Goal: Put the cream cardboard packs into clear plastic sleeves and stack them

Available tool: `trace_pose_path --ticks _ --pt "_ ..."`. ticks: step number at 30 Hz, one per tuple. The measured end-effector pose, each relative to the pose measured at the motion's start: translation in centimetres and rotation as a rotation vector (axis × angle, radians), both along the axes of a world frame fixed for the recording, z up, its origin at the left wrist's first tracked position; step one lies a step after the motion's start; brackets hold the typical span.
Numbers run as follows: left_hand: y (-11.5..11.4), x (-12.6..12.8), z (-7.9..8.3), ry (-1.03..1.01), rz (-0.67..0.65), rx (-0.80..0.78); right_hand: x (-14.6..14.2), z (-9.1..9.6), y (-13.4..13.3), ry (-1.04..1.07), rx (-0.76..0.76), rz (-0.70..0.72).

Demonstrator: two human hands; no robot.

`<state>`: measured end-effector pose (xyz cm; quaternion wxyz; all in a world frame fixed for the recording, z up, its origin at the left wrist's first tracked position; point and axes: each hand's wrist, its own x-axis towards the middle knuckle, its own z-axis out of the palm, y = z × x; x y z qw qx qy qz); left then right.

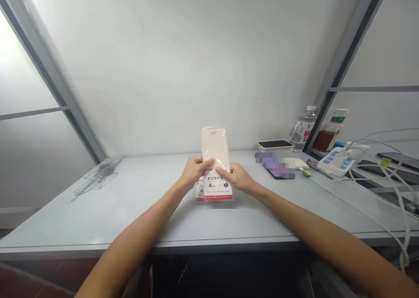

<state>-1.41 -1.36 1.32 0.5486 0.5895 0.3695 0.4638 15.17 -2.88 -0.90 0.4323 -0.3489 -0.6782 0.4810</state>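
A flat exam stationery set [216, 147] in a clear plastic sleeve is upright in front of me, pale cream on top with a red band at its bottom edge. My left hand [194, 171] grips its left side, thumb across the front. From the other side, my right hand [240, 178] pinches the right edge, its thumb also on the front. Behind its lower left sticks out a second similar packet [199, 193]; whether that one is held or rests on the desk I cannot tell.
On the grey desk [131, 219], dark scribbles [100, 175] mark the left. To the right are phones [275, 144], a water bottle [303, 129], a bottle of red liquid [330, 132] and a white power strip [337, 160] with tangled cables. A white partition stands behind.
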Motion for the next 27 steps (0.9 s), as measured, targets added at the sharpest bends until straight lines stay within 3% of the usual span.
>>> trace_pose_path --ticks 4,10,15,19,22,27 --pt "0.4 -0.4 -0.3 0.157 0.113 0.108 0.2 -0.1 0.6 -0.009 -0.054 -0.015" --pt "1.5 -1.5 -1.2 0.603 0.327 0.204 0.9 -0.1 1.4 -0.171 -0.122 -0.069" --pt "2.0 -2.1 -1.7 0.933 0.238 0.086 1.0 -0.6 1.6 -0.347 -0.164 -0.025" --pt "2.2 -2.4 -1.6 1.196 0.303 0.087 1.5 -0.9 2.1 -0.594 -0.096 -0.168" --pt "2.3 -2.5 -1.4 1.261 0.306 0.088 2.3 -0.4 2.4 -0.722 -0.013 -0.235" --pt "2.4 -3.0 -0.9 1.331 0.29 0.072 3.2 0.4 2.5 -0.809 0.004 -0.28"
